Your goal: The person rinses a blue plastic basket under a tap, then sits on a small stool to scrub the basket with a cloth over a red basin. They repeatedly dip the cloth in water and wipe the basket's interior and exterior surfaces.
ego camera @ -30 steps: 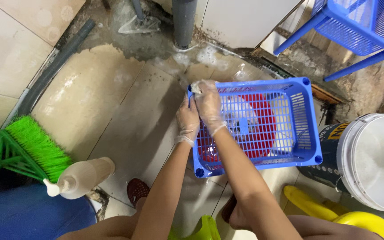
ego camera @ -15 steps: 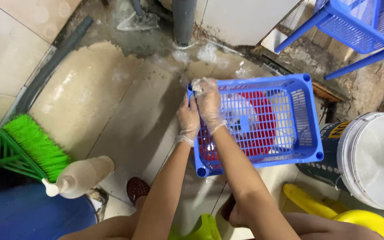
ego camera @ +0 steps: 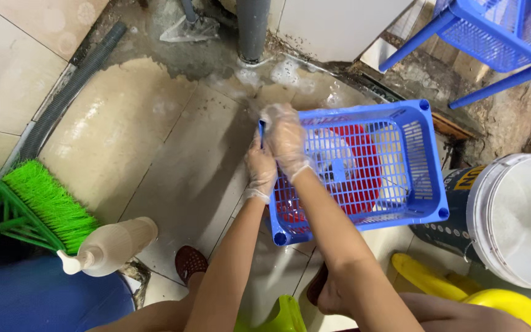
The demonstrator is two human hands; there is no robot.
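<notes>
Presently my two gloved hands meet at the far left corner of the blue basket (ego camera: 401, 184), which lies tilted on the wet tiled floor (ego camera: 173, 160) right of centre, its open side up. My right hand (ego camera: 285, 138) is closed over the top of that corner rim — fingers curled down onto the plastic. My left hand (ego camera: 260, 169) sits just beside and slightly nearer, pressed against the outside of the left wall, fingers wrapped on the edge; the two hands touch. Both forearms rise from the near edge and converge, the right crossing over the basket's near left corner.

Materials: thin clear disposable gloves, wrinkled and wet. The basket is rigid plastic, rectangular, with slotted walls and a grid bottom; a red round object (ego camera: 364, 178) shows through the grid, touched with white suds. The floor is glossy beige tile, soapy toward the far side.

Nearby: a green-bristled brush (ego camera: 44, 206) at the left, a cream pump bottle (ego camera: 109, 246) near it, a white bucket (ego camera: 517, 221) at the right, and a grey pipe (ego camera: 253, 27) at the far side.
</notes>
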